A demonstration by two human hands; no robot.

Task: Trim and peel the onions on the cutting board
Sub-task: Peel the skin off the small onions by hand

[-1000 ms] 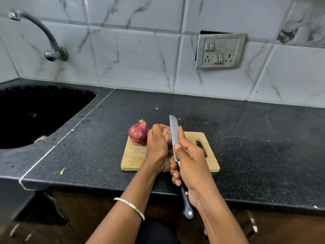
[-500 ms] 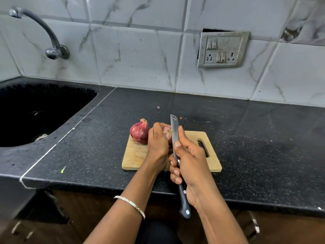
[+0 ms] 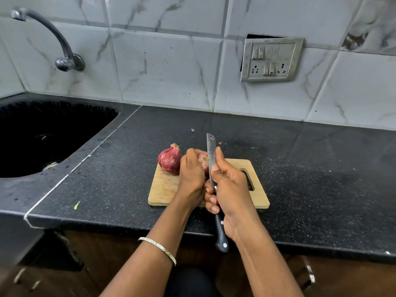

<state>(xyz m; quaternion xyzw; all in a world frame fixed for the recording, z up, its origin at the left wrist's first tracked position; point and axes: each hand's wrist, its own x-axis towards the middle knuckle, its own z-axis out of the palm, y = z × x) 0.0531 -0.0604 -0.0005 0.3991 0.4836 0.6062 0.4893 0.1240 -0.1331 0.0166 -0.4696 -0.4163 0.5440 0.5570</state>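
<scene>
Head view: left hand (image 3: 191, 174) fingers curl round a red onion (image 3: 203, 160) over the cutting board (image 3: 165, 187); right hand (image 3: 230, 187) fingers clamp the knife (image 3: 211, 155). Just left of the fingers sits a second onion (image 3: 170, 159). Firm, round, papery-skinned, likely slippery; best gripped around its middle.

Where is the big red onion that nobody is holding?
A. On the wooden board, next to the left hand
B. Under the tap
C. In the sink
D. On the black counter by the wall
A: the loose onion sits on the far left corner of the wooden board, right beside the left hand, which grips a second onion.
</scene>
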